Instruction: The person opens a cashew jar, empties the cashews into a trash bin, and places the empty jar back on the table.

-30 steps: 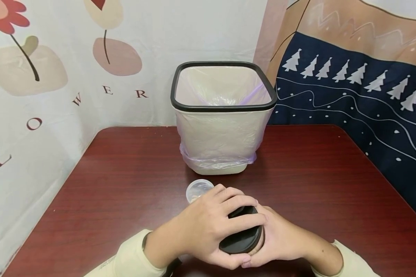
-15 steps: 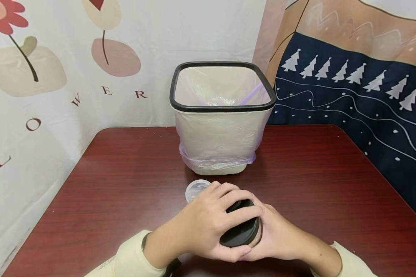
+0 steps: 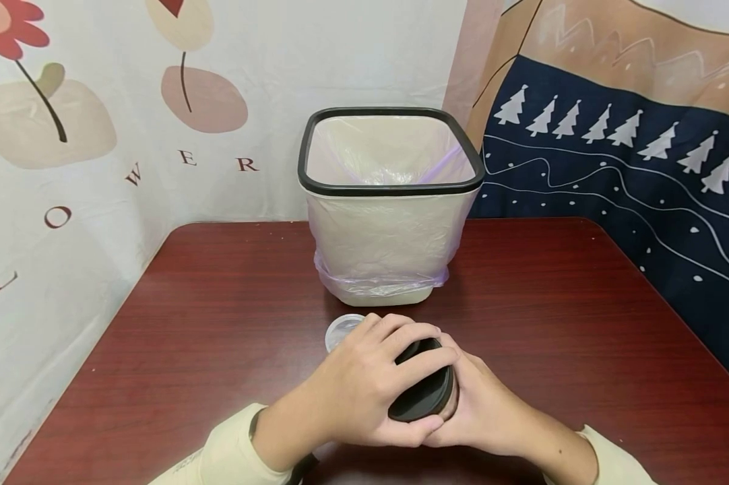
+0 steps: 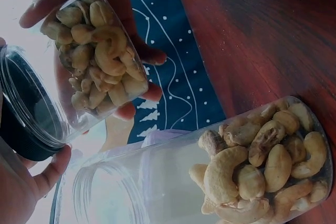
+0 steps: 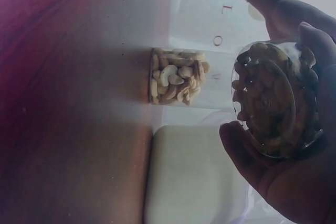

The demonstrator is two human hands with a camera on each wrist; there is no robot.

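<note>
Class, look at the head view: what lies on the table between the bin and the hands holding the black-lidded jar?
In the head view, a second clear jar stands open between the bin and the left hand; the left wrist view shows cashews in it.

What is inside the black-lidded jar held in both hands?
Cashew nuts fill the clear jar, seen through its wall in both wrist views. In the head view the black lid and the left hand cover the contents; the right hand grips the body.

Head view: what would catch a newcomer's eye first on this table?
Near the front edge, the left hand grips the black lid of a jar of cashews that the right hand holds. Behind them stands a bag-lined bin, with a second, open cashew jar between.
</note>
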